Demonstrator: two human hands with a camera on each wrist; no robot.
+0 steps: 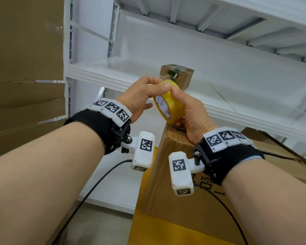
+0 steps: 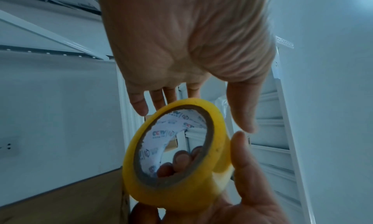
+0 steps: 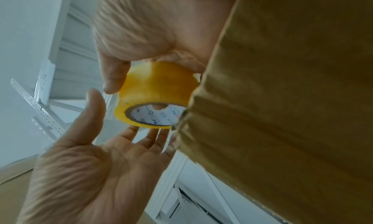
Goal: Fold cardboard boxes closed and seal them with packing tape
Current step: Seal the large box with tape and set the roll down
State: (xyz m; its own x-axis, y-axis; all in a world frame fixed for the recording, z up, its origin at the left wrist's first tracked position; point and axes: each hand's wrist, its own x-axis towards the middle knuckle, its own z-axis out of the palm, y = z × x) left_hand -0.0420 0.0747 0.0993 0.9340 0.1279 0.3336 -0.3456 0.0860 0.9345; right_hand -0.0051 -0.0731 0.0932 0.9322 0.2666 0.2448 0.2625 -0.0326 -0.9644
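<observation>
A yellow roll of packing tape [image 1: 170, 98] is held up over the near top corner of a tall cardboard box [image 1: 175, 174]. My right hand [image 1: 177, 106] grips the roll [image 2: 181, 187], with fingers through its printed core and the thumb on the outer face. My left hand [image 1: 159, 84] is at the roll's far side. Its fingers [image 3: 153, 136] lie straight against the roll [image 3: 157, 87] and its thumb tip sits by my right thumb. A bit of clear loose tape shows beside the left thumb. The box's top is mostly hidden behind my right wrist.
A white metal shelf unit [image 1: 113, 75] stands right behind, with a small taped cardboard box [image 1: 182, 75] on it. Flat cardboard [image 1: 25, 68] leans at the left. More cardboard [image 1: 281, 156] lies at the right. The tall box stands on a yellow surface [image 1: 148, 227]. Cables hang from both wrists.
</observation>
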